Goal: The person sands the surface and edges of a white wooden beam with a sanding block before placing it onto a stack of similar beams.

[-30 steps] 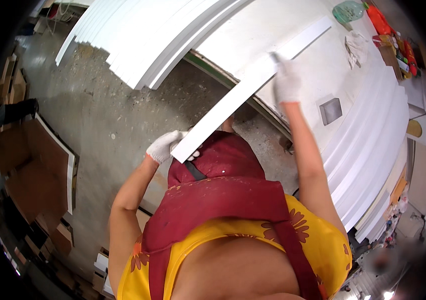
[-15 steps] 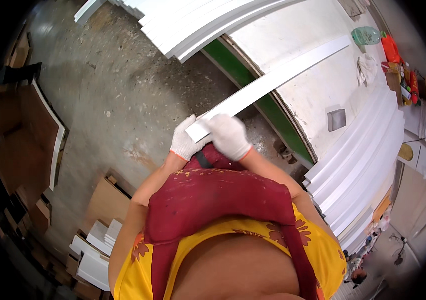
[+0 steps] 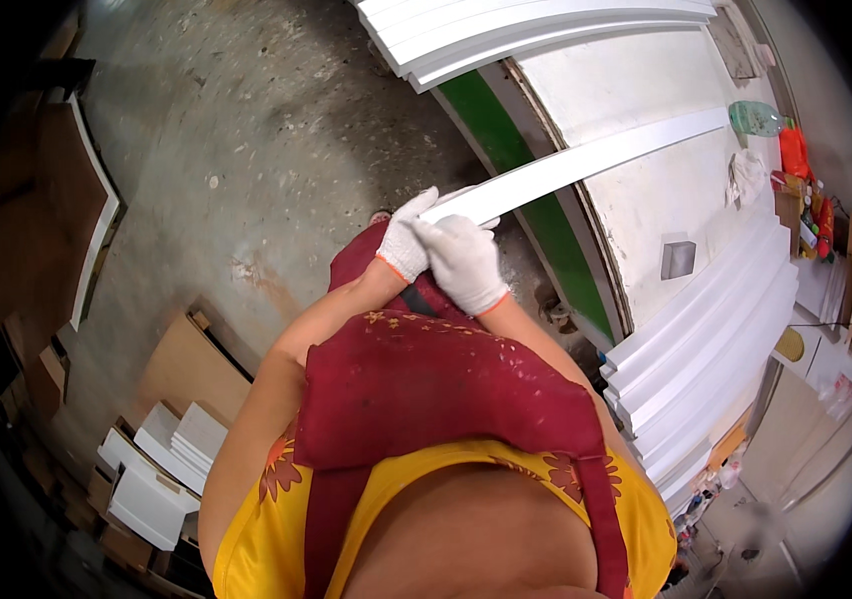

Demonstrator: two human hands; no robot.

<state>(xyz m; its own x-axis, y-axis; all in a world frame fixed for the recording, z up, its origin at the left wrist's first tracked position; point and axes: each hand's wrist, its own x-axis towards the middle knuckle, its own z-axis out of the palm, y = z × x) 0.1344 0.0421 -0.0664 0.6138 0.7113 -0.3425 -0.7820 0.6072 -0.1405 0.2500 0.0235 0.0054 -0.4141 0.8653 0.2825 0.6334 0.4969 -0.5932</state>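
both gloved hands, left [image 3: 408, 240] and right [image 3: 466, 262], are closing their grip on the near end of a long white strip [image 3: 586, 165], steadying it while its far end is resting across the tabletop [image 3: 646, 215].

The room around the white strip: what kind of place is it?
Probably a workshop for panels or trim: stacked white boards, a big worktable and a rough concrete floor, with both gloved hands gripping the long white strip.
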